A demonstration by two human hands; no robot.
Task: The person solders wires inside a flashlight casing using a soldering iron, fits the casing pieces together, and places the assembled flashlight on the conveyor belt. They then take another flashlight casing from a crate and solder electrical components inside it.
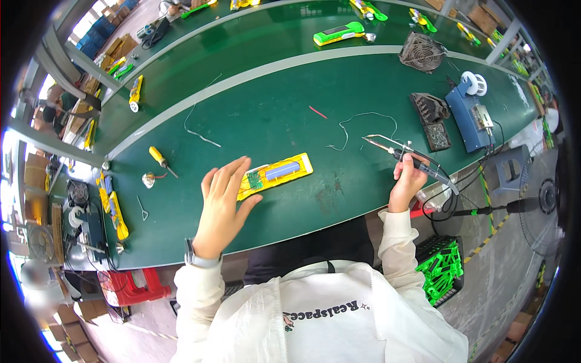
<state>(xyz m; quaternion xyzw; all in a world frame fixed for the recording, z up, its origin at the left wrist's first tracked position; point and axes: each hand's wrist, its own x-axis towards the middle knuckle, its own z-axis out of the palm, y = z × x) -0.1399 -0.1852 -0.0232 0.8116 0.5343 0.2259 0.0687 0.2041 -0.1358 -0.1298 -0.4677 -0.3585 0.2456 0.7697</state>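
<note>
Open yellow casing [284, 180], raised soldering iron [398, 153]

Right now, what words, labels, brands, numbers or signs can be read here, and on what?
White shirt: one dark printed word across the chest, large enough to read; wording not copied here.
Green table: white marks near its far right end, too blurred to read.
Blue battery, soldering iron, blue box with the white spool: no lettering can be made out at this size.
</note>
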